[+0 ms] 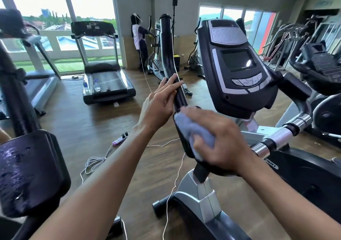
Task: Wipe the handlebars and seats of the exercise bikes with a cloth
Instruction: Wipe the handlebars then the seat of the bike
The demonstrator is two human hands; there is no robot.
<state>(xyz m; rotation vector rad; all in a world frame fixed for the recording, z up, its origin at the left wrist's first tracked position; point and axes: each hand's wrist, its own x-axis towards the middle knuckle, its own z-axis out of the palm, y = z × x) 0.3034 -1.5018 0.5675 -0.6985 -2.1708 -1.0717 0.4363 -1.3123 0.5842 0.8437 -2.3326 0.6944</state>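
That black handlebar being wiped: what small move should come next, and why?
Probably slide the cloth up the handlebar. The right hand presses it low on the bar, the left hand steadies the bar above, and the upper length looks unwiped.

Wood floor (pixel 77 121), bright windows (pixel 55 18)
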